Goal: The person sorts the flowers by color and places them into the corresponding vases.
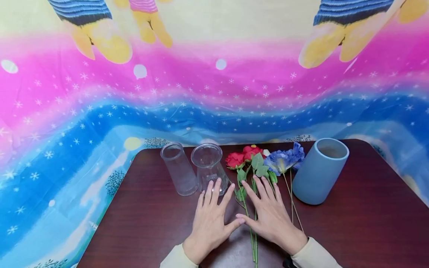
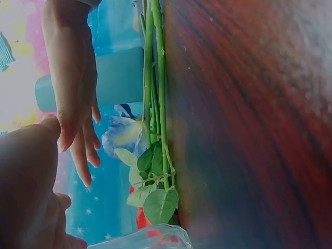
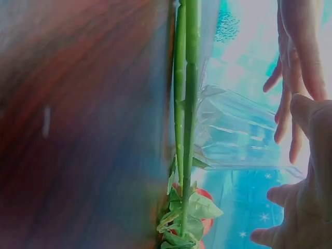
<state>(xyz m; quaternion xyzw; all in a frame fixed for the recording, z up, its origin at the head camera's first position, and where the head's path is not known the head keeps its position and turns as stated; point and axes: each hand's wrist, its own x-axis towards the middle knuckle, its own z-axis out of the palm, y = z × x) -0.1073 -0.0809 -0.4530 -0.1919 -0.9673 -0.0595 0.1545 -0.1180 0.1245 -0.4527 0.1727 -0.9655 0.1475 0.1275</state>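
Red flowers (image 1: 235, 160) with green stems (image 1: 251, 238) and leaves (image 1: 257, 160) lie on the dark reddish-brown surface (image 1: 378, 223), heads at the far side, stems running toward the near edge between and under the two hands. Left hand (image 1: 212, 223): palm down, fingers straight and spread apart, nothing held, nearest the clear flared vase (image 1: 211, 169); its fingertips overlap that vase's lower part in the head view, contact can't be told. Right hand (image 1: 273, 219): also palm down, fingers straight and spread, nothing held, raised over the stems, with a gap below it in the left wrist view. Thumb tips meet or overlap in all views; can't tell if they press together. Blue-violet flowers (image 1: 279, 160) lie just right of the red ones, thin brownish stems (image 1: 292, 203) pointing back toward the right forearm. Narrow clear vase (image 1: 181, 175) stands upright just left of the flared one. Matte blue-grey vase (image 1: 316, 182) stands upright right of the blue-violet flowers. Cream sleeves (image 1: 315, 253) at both wrists. Behind: pink and blue printed fabric (image 1: 201, 93) with snowflakes, pale dots and cartoon figures.
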